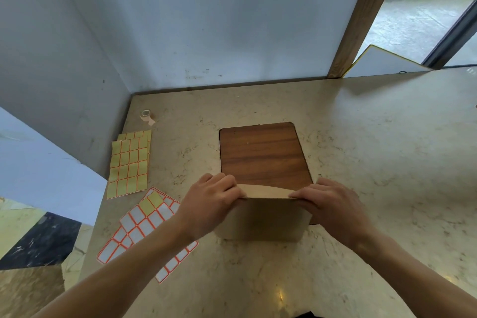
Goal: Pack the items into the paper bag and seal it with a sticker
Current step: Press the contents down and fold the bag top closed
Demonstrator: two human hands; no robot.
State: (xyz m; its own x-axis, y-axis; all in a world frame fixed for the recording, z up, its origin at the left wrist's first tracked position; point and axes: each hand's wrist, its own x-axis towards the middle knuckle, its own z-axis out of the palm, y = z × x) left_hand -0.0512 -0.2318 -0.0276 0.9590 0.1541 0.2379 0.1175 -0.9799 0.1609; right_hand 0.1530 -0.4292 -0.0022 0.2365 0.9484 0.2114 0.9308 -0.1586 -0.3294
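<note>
Near the front middle of the marbled counter (361, 137), a brown paper bag (265, 219) stands upright, its base partly on a dark wooden board (260, 152) that lies flat on the counter behind it. Both hands are at the bag's folded top edge: the left hand (209, 201) has its grip pinching the left end of the fold, fingers curled over the top and thumb against the near face, and the right hand (333, 204) has its grip pinching the right end in the same way. The bag sits between the two hands, its body hanging below the fingers and its top flap creased flat between them. To the left of the bag, partly under the left forearm, lie used sticker sheets (147, 224) with orange borders, and farther back on the left a full yellow sticker sheet (129, 165). A small tape roll (146, 115) sits near the counter's back left corner, well apart from the bag.
</note>
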